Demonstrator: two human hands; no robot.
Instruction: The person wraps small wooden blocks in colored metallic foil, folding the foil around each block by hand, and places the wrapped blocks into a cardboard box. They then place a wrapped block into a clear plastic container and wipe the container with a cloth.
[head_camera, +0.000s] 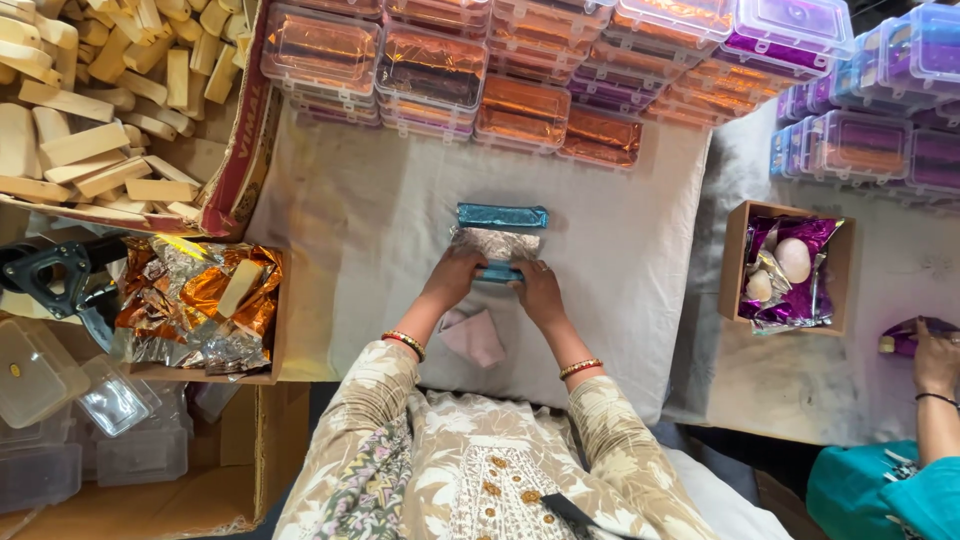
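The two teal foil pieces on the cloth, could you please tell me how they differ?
The far teal bar lies free and fully wrapped; the near teal piece is pinched between the left hand and right hand. The far teal bar shows whole; the near teal piece is mostly covered and touches silver foil. Both share the teal colour and lie crosswise.

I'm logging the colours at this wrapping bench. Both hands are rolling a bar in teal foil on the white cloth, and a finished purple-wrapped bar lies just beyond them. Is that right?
Not quite: the finished bar beyond the hands is teal, not purple, as the head view shows. The left hand and right hand do roll a teal foil bar on the white cloth.
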